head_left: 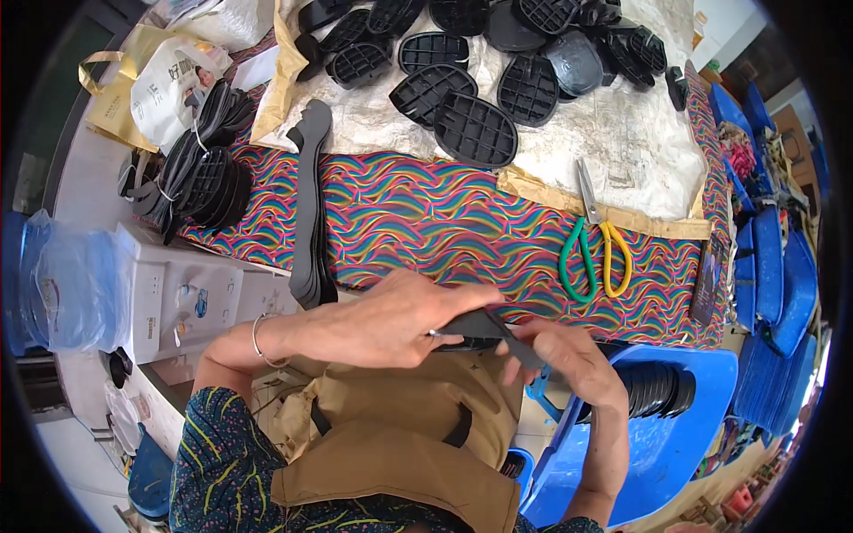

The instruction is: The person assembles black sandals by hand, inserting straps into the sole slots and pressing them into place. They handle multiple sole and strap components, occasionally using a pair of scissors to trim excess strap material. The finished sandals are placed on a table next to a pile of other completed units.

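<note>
Just above my lap, at the table's near edge, my left hand (400, 315) grips a flat dark grey strip (489, 332) between thumb and fingers. My right hand (573, 357) is closed at the strip's other end, thumb on top and fingers slightly blurred. Part of a black gridded piece (480, 344) shows under the strip; how the two are joined cannot be made out. On the table left of my hands lies a stack of long dark strips (310, 204). Scissors (590, 231) with one green and one yellow handle lie with open blades beyond my right hand.
Several black gridded oval pieces (476, 130) are heaped on a whitish sheet (373, 124) at the back. A tied bundle of black pieces (209, 182) stands at the left. On the right, a blue tub (653, 480) holds a row of black pieces (657, 391).
</note>
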{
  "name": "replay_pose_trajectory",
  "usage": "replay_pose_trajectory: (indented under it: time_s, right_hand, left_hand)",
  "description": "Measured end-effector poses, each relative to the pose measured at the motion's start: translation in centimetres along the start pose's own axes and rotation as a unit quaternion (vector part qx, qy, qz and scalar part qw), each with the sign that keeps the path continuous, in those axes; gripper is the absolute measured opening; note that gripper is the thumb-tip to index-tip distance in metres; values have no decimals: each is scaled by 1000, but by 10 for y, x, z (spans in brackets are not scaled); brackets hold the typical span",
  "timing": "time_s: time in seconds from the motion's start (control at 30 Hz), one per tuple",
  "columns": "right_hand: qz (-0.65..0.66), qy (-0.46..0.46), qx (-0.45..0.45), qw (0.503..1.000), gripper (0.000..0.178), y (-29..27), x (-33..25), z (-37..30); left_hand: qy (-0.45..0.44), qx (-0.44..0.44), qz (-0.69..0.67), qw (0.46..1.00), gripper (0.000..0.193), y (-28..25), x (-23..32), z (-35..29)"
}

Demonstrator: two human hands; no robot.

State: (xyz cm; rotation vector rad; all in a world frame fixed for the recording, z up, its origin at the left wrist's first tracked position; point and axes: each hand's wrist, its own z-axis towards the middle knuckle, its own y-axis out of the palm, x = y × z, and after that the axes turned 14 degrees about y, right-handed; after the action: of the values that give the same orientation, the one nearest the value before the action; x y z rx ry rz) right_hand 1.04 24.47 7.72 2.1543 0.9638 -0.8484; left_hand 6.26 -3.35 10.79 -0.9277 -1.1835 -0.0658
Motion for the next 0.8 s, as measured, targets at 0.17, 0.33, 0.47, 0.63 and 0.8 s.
replay_pose_trajectory:
  time_s: [0.17,0.33,0.47,0.63,0.8]
  right_hand:
    - [30,22,-35,999,23,-2,-1,-2]
    - [-27,-12,134,991,12,-4,-37,-25]
    - [-46,-60,206,976,10,-4,-40,-28]
    - [102,-69,176,977,11,7,-20,-26]
    - [180,-118,168,962,16,13,9,-20]
  left_hand:
    - [83,2,46,995,91,3,10,-1]
    - [45,-24,12,999,98,14,13,-3]
    - [26,20,-74,997,91,24,16,-8]
    - [-10,103,-189,977,55,22,30,-10]
    - [18,166,-165,972,45,31,25,-17]
